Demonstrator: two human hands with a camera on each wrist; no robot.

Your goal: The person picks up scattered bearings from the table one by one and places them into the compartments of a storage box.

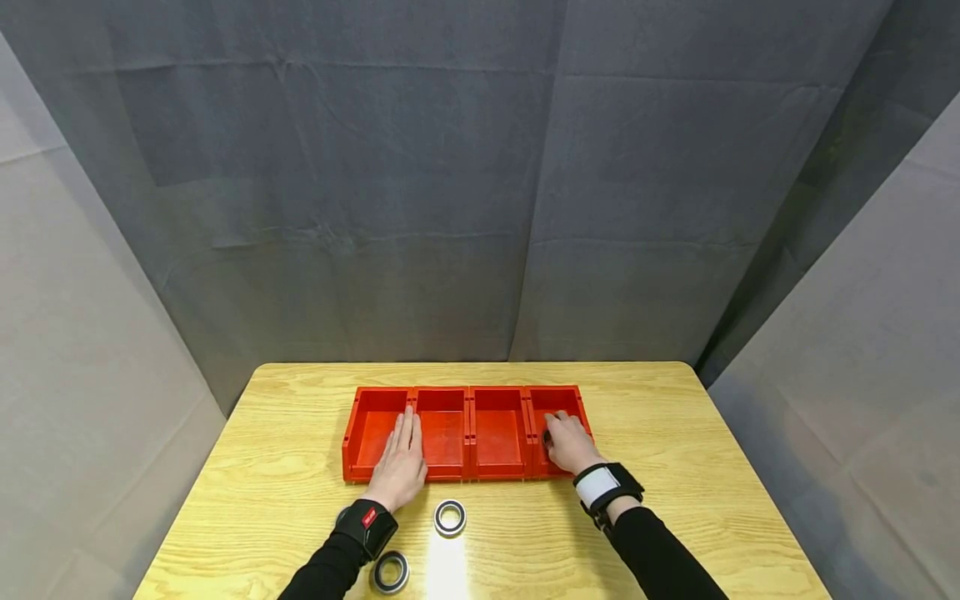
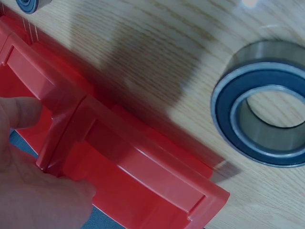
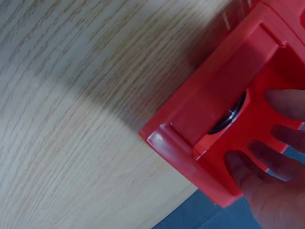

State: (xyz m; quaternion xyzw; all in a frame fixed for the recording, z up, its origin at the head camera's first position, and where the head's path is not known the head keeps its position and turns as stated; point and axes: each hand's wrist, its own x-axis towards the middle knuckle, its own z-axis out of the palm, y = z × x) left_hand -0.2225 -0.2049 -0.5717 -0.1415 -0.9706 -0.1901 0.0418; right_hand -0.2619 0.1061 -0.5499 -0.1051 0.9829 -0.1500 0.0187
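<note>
A row of joined red bins stands on the table. My left hand lies over the divider between the two leftmost bins, fingers straight; in the left wrist view its thumb is by the bins' front edge. My right hand reaches into the rightmost bin. There, a ball bearing sits partly hidden under the front lip, apart from the spread fingers. Nearer me on the table are a bearing, another bearing, and one mostly hidden behind my left wrist.
The wooden table has a far edge behind the bins. A grey cloth hangs beyond it, with pale cloth panels at both sides. In the left wrist view, a large bearing lies in front of the bins.
</note>
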